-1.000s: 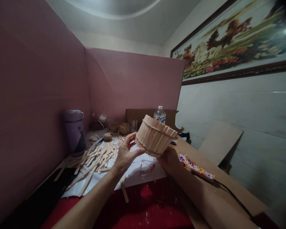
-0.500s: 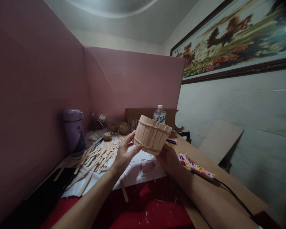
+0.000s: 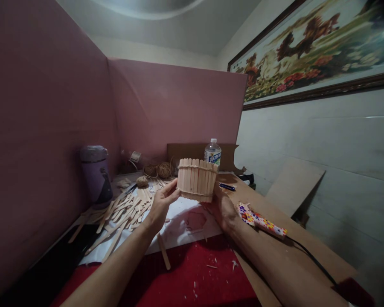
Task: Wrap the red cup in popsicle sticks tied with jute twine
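Observation:
A small bucket of upright popsicle sticks (image 3: 196, 181) is held in the air between my two hands, nearly level. Thin twine circles it near the top and again near the bottom. My left hand (image 3: 163, 199) grips its left side, the thumb toward me. On the other side my right hand (image 3: 222, 207) holds the lower right part; its fingertips are partly hidden behind the bucket. Under it lies white paper (image 3: 182, 232) with a reddish outline. Many loose popsicle sticks (image 3: 128, 213) are heaped on the left, and a single popsicle stick (image 3: 164, 251) lies closer to me.
A glue gun with flowered covering (image 3: 260, 219) lies on the right, its black cord running toward me. Behind stand a clear bottle (image 3: 213, 151) and twine balls (image 3: 164, 169); a purple flask (image 3: 96, 177) is far left. A blue pen (image 3: 227, 186) rests on brown board. Scraps dot the red cloth (image 3: 208, 277).
Both hands have shifted the bucket a little left and turned it from a rightward tilt to nearly level. More of the blue pen shows now.

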The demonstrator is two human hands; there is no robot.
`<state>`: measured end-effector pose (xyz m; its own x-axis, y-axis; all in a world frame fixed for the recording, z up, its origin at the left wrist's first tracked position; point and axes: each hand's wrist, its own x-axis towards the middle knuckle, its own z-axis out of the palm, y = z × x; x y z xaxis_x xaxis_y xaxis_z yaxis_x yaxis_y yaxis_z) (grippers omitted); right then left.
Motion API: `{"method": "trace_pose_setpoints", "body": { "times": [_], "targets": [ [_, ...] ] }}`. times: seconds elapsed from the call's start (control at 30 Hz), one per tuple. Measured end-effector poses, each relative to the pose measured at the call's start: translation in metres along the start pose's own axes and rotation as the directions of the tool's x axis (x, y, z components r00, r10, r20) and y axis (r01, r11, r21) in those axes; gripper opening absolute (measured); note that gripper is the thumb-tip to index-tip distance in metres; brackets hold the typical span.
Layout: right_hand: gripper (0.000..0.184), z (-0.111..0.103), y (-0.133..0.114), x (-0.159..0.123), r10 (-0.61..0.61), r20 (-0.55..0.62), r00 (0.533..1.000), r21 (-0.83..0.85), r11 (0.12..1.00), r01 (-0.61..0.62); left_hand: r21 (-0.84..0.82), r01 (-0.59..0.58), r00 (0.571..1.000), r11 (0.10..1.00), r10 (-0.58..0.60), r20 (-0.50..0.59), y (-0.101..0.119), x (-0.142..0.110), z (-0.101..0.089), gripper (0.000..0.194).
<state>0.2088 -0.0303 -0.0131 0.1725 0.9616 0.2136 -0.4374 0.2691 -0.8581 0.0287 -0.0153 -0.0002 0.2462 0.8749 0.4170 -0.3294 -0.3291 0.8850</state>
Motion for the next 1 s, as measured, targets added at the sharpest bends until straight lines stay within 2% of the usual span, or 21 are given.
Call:
{"method": "trace_pose_setpoints", "body": {
  "times": [0.1,0.23,0.33,0.6,0.8,1.0],
  "targets": [
    [0.045,-0.001,0.0,-0.003,-0.018,-0.054,0.998,-0.091,0.996,0.013,-0.028,0.045,0.997,0.999,-0.043,0.06,-0.004,0.002,-0.002,0.048],
    [0.047,0.0,-0.001,-0.007,-0.082,-0.059,0.995,-0.232,0.97,0.066,0.026,0.041,0.994,0.999,-0.044,0.1,-0.014,0.004,-0.007,0.064],
    [0.049,0.0,-0.002,-0.009,-0.12,-0.04,0.992,-0.333,0.938,0.1,0.056,0.05,0.994,0.997,-0.055,0.09,-0.018,0.004,-0.009,0.071],
    [0.057,0.002,-0.003,-0.017,-0.179,0.044,0.983,-0.492,0.852,0.178,-0.076,0.15,0.985,0.986,-0.142,0.102,-0.003,0.001,-0.007,0.05],
    [0.039,0.0,0.006,-0.018,-0.27,0.072,0.96,-0.569,0.779,0.261,-0.111,0.161,0.987,0.981,-0.161,0.002,-0.004,0.001,-0.009,0.05],
    [0.029,-0.001,0.01,-0.018,-0.301,0.093,0.949,-0.616,0.732,0.292,-0.172,0.211,0.977,0.962,-0.215,-0.002,-0.007,0.0,-0.007,0.053]
  ]
}}
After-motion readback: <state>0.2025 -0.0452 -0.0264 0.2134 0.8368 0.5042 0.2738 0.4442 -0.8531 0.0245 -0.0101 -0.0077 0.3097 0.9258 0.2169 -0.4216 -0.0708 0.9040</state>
